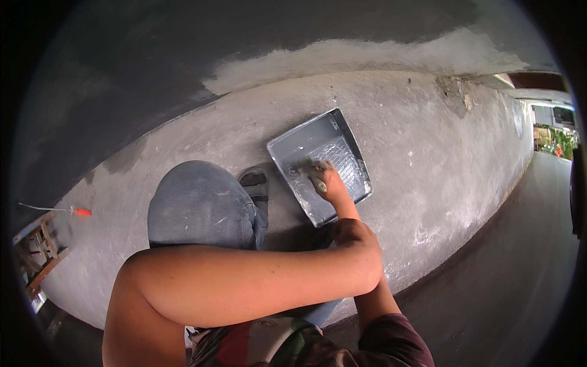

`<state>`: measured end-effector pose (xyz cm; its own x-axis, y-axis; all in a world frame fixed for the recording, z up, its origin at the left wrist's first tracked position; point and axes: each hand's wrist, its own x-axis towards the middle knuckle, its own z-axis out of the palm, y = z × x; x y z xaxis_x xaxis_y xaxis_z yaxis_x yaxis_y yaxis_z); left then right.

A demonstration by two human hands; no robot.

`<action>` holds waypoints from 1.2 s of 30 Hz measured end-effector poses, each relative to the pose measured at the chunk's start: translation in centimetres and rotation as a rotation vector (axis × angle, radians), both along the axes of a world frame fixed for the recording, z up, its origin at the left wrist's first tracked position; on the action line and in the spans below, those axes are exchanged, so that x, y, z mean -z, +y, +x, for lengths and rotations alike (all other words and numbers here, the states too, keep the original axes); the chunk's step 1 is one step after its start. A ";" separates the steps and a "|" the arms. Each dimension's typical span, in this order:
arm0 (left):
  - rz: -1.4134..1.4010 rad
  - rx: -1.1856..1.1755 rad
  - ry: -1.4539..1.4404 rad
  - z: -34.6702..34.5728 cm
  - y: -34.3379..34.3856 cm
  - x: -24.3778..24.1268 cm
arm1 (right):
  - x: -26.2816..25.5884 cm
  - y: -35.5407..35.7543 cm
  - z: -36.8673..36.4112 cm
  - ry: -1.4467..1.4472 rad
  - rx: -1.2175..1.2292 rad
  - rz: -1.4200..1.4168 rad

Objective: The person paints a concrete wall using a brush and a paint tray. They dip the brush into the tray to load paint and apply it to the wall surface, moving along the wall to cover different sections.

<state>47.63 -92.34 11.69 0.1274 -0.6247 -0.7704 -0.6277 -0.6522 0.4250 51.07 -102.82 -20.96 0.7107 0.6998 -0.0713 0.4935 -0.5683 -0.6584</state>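
Observation:
My right hand (326, 175) grips a paintbrush (319, 184) over a grey plastic paint roller tray (271, 147). The brush bristles look blurred and point left, close to the paint-coated bottom of the tray. Wet grey paint shines on the ribbed slope (341, 153). My left arm crosses in front of my body, and my left hand (360, 241) lies bent over my right forearm. Its fingers are mostly hidden, so whether they grip the forearm cannot be made out.
Dark grey paint covers part of the wall (151, 55), above a bare pale strip (348, 57). My jeans-clad knee (197, 206) and sandalled foot (254, 183) are left of the tray. A roller frame with an orange handle (83, 212) and a wooden frame (48, 257) are farther left.

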 end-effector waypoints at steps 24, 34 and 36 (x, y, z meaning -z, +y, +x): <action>-0.022 -0.042 -0.057 5.1 1.4 0.6 | -5.4 -7.4 -7.4 0.495 0.721 0.191; 0.004 -0.327 -0.262 13.6 4.5 0.4 | -3.7 -12.8 -11.2 0.805 1.386 1.180; 0.020 -0.339 -0.262 14.0 4.9 0.0 | -4.3 -11.5 -10.9 0.844 1.308 1.393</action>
